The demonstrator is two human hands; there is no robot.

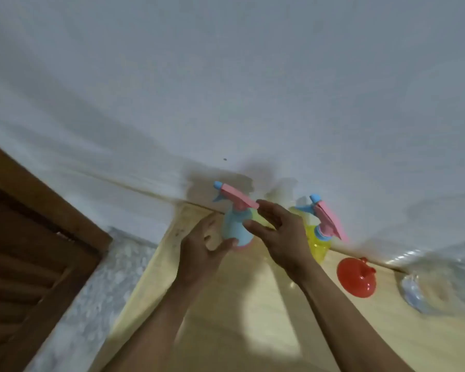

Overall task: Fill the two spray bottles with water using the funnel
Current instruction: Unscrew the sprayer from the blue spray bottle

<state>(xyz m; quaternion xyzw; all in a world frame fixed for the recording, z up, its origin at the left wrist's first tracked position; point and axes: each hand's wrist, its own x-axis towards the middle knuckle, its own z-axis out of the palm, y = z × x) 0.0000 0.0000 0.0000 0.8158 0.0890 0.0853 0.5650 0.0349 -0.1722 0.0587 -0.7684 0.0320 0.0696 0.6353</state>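
Both hands open, left hand and right hand flanking the blue spray bottle between them on the table: likely light, smooth plastic, so take its round body, not the trigger.

Place: a home room, by the look of it.
Wall: plain white plaster, at 12 o'clock.
Door: brown louvred wood, at 9 o'clock.
Counter: pale wood, against the wall.
Floor: speckled stone.
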